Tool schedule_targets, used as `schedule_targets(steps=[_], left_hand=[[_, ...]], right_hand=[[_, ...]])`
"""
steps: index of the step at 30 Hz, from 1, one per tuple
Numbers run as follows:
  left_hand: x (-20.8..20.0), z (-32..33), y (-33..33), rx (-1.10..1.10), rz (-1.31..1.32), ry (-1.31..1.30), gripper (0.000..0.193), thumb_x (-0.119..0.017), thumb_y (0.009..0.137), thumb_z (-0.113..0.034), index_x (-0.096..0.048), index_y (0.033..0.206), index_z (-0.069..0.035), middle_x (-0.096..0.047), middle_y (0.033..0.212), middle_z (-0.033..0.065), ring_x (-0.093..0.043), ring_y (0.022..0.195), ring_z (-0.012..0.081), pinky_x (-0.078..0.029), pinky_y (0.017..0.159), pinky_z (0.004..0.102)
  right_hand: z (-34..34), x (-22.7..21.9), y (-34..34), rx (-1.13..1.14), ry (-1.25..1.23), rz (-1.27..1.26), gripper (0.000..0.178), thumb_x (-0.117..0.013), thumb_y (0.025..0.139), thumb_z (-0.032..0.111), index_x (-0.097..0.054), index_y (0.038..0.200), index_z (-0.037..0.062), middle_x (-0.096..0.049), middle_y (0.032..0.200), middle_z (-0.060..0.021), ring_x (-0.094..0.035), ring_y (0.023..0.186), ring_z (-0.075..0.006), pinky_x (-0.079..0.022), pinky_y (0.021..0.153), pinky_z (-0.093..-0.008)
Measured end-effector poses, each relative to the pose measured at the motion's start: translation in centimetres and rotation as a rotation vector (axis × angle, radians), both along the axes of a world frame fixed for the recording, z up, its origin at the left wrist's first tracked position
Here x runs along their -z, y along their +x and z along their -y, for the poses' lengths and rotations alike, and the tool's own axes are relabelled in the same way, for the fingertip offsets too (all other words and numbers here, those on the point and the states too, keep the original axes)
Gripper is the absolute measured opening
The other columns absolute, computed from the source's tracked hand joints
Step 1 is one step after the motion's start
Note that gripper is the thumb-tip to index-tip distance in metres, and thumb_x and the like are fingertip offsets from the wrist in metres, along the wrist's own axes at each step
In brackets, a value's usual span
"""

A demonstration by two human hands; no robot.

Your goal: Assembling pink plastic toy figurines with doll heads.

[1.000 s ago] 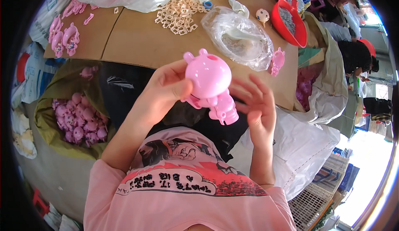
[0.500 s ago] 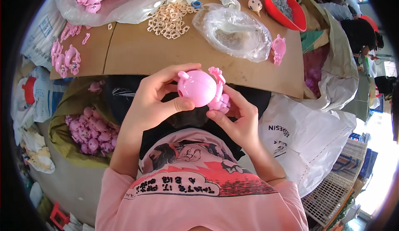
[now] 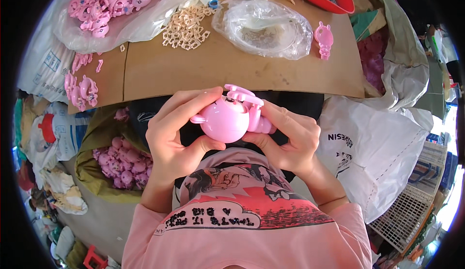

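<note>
A glossy pink plastic toy figure [image 3: 224, 121] with a round head is held up just off the table's front edge, between both hands. Thumb and fingers of my left hand [image 3: 170, 133] are closed around the head, beside its small ear. My right hand [image 3: 290, 140] grips the figure's smaller body [image 3: 262, 125], thumb below and fingers above. A flat pink arm-like piece [image 3: 242, 94] stands up along the far side of the head, partly behind my right fingers. Dark face markings show near the head's top.
On the cardboard-covered table [image 3: 193, 75] lie a plastic sheet of pink parts [image 3: 114, 5], small cream pieces [image 3: 186, 27], a clear bag [image 3: 266, 29], a pink figure half [image 3: 323, 39] and a red bowl [image 3: 329, 0] of metal bits. A sack of pink toys [image 3: 123, 165] stands at left.
Both hands have turned the toy figure, so face markings now show at its top. The hands sit slightly lower, and the view has shifted a little.
</note>
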State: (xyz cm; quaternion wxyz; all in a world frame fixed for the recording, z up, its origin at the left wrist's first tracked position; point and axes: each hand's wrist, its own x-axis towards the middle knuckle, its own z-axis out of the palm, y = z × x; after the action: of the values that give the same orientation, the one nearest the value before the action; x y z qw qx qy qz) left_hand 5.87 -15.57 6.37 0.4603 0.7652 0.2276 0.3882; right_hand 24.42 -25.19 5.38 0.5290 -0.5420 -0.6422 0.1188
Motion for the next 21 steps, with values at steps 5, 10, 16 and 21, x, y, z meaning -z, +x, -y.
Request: schedule_targets(steps=[5,10,16,21], left_hand=[[1.4,-0.3,1.2,0.009,0.243,-0.508,0.077,-0.079,0.070,-0.012,-0.040,0.135,0.002,-0.050,0.130,0.0118,-0.053,0.113,0.0218,-0.040,0.097,0.0308],[3.1,-1.2,0.7,0.317,0.357,-0.969,0.069,-0.064,0.088,-0.033,-0.033,0.138,0.001,-0.054,0.123,0.0145,-0.062,0.101,0.0231,-0.054,0.078,0.0353],[4.1,-2.4,0.0,0.224,0.370,-1.076,0.047,-0.063,0.089,-0.021,-0.049,0.126,0.005,-0.060,0.114,0.0124,-0.062,0.100,0.0196,-0.055,0.081,0.0328],[3.5,-3.3,-0.1,0.262,0.275,-0.965,0.055,-0.060,0.090,-0.023,-0.042,0.132,0.006,-0.049,0.133,0.0160,-0.050,0.121,0.0245,-0.042,0.099,0.0371]], right_hand=[[-1.4,0.6,0.2,0.155,0.094,0.145,0.046,-0.082,0.060,0.007,-0.065,0.102,-0.0022,-0.067,0.096,-0.0184,-0.067,0.069,-0.0245,-0.054,0.059,-0.0285],[-2.2,2.0,0.4,0.252,0.197,0.295,0.047,-0.079,0.063,0.006,-0.066,0.108,0.0023,-0.067,0.100,-0.0164,-0.068,0.072,-0.0239,-0.055,0.060,-0.0279],[-0.4,1.2,-1.0,-0.064,-0.246,-0.444,0.066,-0.076,0.075,0.008,-0.045,0.133,0.0026,-0.056,0.125,-0.0175,-0.059,0.109,-0.0290,-0.050,0.087,-0.0347],[-0.5,0.6,0.7,-0.347,-0.851,-1.082,0.051,-0.062,0.090,0.028,-0.042,0.129,0.0009,-0.061,0.112,-0.0117,-0.064,0.099,-0.0205,-0.053,0.075,-0.0294]])
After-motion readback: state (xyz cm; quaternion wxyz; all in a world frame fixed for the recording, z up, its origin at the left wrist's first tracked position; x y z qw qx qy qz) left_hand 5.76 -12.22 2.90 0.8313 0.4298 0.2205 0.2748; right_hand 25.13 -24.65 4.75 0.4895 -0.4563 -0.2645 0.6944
